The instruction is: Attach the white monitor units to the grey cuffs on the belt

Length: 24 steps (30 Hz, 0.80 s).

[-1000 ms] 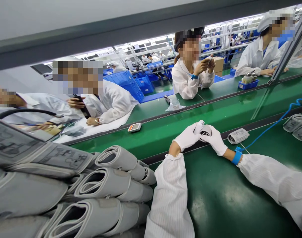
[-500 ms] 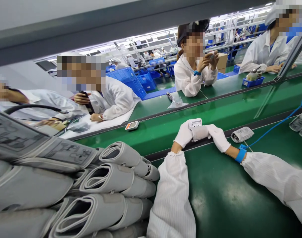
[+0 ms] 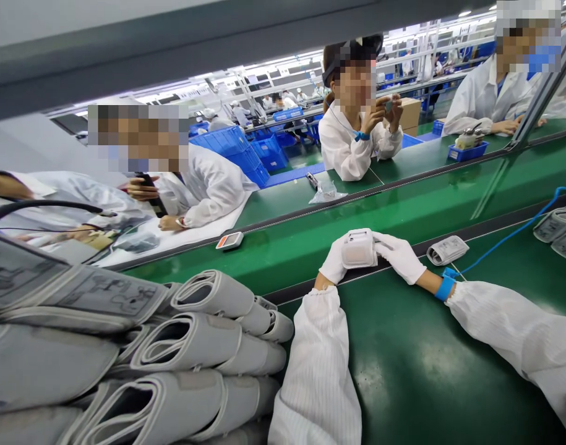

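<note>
In the head view, a wrist blood pressure monitor point(image 3: 359, 254) with a white case and a grey cuff is held over the near edge of the green belt. My left hand point(image 3: 333, 262), in a white glove, is closed around its left side. On the right side, the gloved fingers of my right hand point(image 3: 401, 256) pinch the monitor's edge; their tips are partly hidden. A blue wrist strap point(image 3: 445, 285) with a coiled cord is on my right wrist. Just right of that hand, a rolled grey cuff point(image 3: 448, 250) lies on the green bench point(image 3: 417, 346).
Rolled grey cuffs point(image 3: 185, 343) are stacked high at the left, close to my left sleeve. More cuffs point(image 3: 561, 232) lie at the far right. A small white-and-orange device point(image 3: 229, 240) rests on the green belt point(image 3: 283, 238). Several co-workers sit across it, near a blue tray point(image 3: 468, 151).
The monitor has turned in my hands, so its grey cuff side now faces me more and the slotted white end less. My right fingers have shifted up along its edge. The view has swung slightly.
</note>
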Each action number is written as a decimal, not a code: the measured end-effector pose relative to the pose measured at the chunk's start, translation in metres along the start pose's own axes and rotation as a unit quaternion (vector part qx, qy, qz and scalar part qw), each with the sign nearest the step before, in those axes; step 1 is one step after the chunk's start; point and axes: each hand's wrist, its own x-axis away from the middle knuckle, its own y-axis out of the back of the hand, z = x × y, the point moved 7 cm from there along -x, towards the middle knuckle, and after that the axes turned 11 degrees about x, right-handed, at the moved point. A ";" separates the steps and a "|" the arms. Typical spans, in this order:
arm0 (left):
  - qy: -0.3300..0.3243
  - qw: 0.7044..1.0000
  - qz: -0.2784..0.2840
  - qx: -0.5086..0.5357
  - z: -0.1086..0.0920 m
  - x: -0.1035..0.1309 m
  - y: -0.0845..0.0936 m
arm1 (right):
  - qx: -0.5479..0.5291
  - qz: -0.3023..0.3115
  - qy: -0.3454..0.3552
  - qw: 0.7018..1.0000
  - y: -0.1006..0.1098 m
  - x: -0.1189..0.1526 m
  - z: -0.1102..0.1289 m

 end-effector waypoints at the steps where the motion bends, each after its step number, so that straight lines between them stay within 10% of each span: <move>1: 0.007 1.000 0.004 0.010 -0.001 0.002 -0.003 | 0.005 -0.003 0.000 1.000 0.000 0.001 0.001; 24: -0.011 0.995 0.063 -0.071 -0.013 0.015 -0.027 | 0.154 -0.033 0.057 0.986 -0.003 0.015 0.018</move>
